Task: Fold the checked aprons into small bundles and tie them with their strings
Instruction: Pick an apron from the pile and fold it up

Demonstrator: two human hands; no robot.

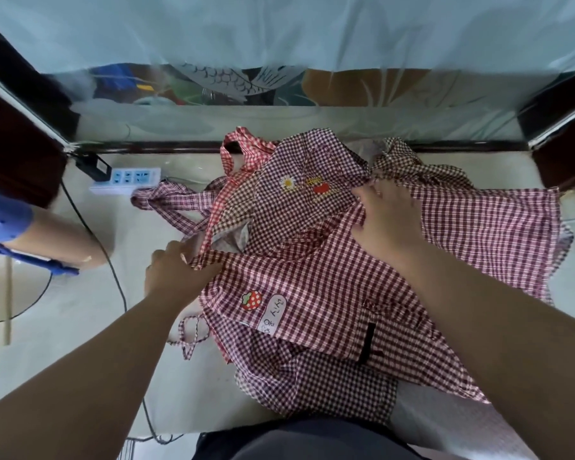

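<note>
We were right at the start: one apron being worked loose from the heap. Our left hand (pixel 175 267) pinched the near-left edge of the red-and-white checked cloth apron (pixel 312 293), which lay uppermost on the pile of darker checked aprons (pixel 292 200) on the pale floor (pixel 80 310). Our right hand (pixel 387 220) clutched a bunch of checked cloth on the far side. No fold was made yet, we judged. The next move called for lifting it clear, spreading it flat and finding its strings.
</note>
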